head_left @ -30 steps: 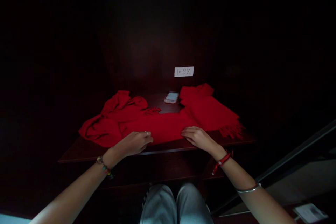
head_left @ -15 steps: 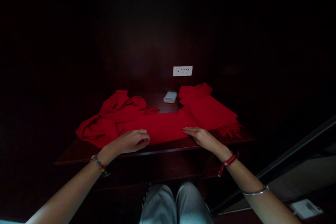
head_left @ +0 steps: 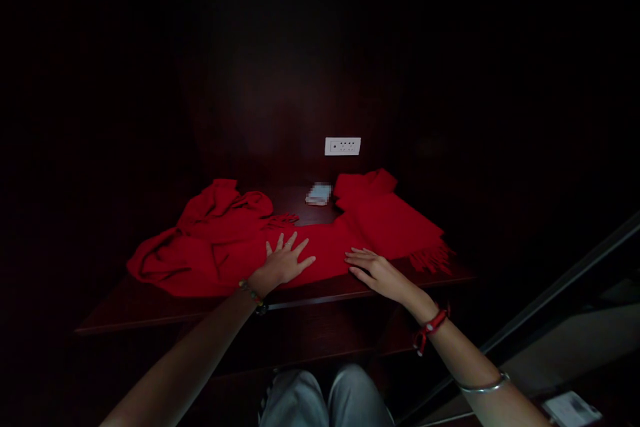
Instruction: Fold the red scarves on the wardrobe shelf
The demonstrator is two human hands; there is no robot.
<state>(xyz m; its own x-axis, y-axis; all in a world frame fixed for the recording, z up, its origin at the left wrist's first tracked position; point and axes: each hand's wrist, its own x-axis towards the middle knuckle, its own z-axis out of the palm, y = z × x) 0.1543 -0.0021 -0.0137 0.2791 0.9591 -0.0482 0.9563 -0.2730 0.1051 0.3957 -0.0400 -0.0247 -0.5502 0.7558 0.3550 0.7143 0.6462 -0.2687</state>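
Observation:
A red fringed scarf (head_left: 320, 240) lies spread across a dark wooden desk (head_left: 165, 307), bunched up at the left and folded at the right. My left hand (head_left: 283, 261) rests flat on the scarf's middle with its fingers spread. My right hand (head_left: 373, 267) lies on the scarf's near edge at the desk front, fingers stretched forward and slightly curled. Both wrists wear bracelets.
A white wall socket plate (head_left: 343, 146) sits on the dark back panel. A small pale object (head_left: 319, 194) lies at the back of the desk between the scarf's two ends. A dark rail (head_left: 565, 287) runs diagonally at the right. My knees (head_left: 325, 400) show below.
My left hand opened from a loose curl and moved forward and right onto the scarf, fingers now spread flat. My right hand stayed near the same spot. The view shifted slightly.

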